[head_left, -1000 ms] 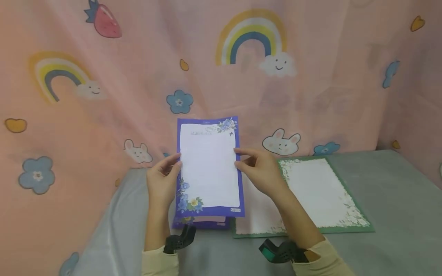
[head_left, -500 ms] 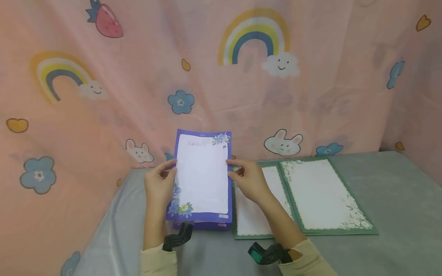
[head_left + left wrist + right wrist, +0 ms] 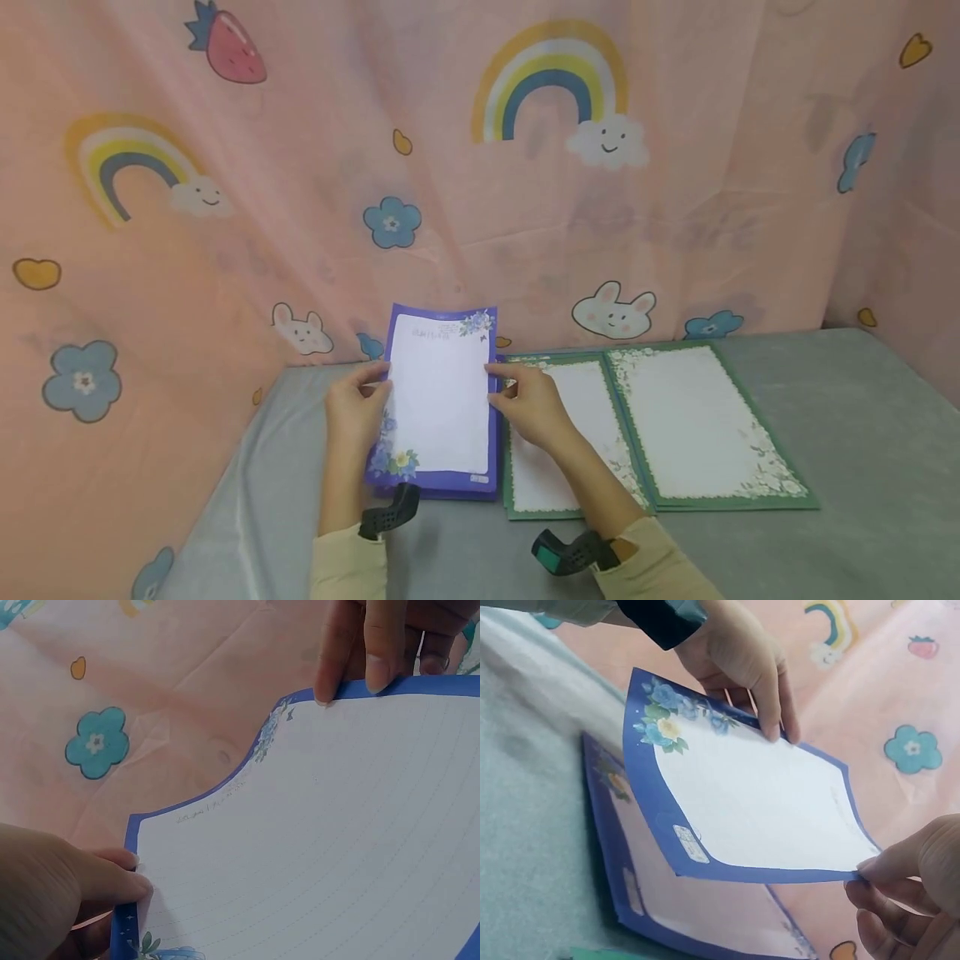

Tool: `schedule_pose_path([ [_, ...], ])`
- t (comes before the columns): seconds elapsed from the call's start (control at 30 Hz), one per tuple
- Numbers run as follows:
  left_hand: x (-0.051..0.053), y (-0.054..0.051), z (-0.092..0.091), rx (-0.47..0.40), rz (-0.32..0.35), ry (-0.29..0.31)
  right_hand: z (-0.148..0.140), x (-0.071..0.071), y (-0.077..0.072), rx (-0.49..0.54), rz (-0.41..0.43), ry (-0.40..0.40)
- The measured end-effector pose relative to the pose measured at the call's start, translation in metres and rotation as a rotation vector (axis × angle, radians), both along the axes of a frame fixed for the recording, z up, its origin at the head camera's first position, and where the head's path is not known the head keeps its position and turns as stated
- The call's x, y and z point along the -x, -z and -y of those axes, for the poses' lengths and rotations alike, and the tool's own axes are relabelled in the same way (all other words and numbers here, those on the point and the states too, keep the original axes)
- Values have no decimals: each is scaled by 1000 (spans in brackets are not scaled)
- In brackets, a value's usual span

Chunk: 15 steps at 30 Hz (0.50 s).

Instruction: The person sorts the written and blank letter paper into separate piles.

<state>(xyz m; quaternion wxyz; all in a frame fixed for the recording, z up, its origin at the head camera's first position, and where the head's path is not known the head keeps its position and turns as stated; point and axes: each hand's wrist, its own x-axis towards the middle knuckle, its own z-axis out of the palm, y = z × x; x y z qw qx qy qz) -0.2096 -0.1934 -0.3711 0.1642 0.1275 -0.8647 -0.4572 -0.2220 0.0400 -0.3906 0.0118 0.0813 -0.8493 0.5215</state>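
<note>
A sheet of letter paper (image 3: pixel 438 400) with a purple-blue border and blue flowers in two corners is held up between both hands. My left hand (image 3: pixel 354 408) pinches its left edge between thumb and fingers. On the opposite edge, my right hand (image 3: pixel 531 404) pinches it the same way. In the right wrist view the sheet bows slightly and hangs above a second purple-bordered sheet (image 3: pixel 667 900), with a gap between them. The head view shows little of that lower sheet, as the held one covers most of it.
Right of the held sheet lie two green-bordered floral papers side by side, the nearer one (image 3: pixel 551 467) partly under my right forearm, the other (image 3: pixel 697 425) fully visible. They rest on a grey cloth-covered table (image 3: pixel 862 433). A pink patterned curtain (image 3: pixel 480 208) hangs behind.
Both hands have lowered the purple-bordered sheet toward the table, and it has shifted a little left. More of the left green-bordered paper shows now. Both hands keep their pinch.
</note>
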Motion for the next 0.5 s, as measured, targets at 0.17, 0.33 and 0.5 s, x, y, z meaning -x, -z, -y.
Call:
schedule_pose_path([
  [0.17, 6, 14, 3, 12, 21, 11, 4, 2, 11, -13, 34, 8],
  [0.33, 9, 24, 3, 13, 41, 8, 6, 3, 21, -6, 53, -7],
  [0.5, 11, 32, 2, 9, 79, -12, 8, 5, 31, -4, 82, -7],
])
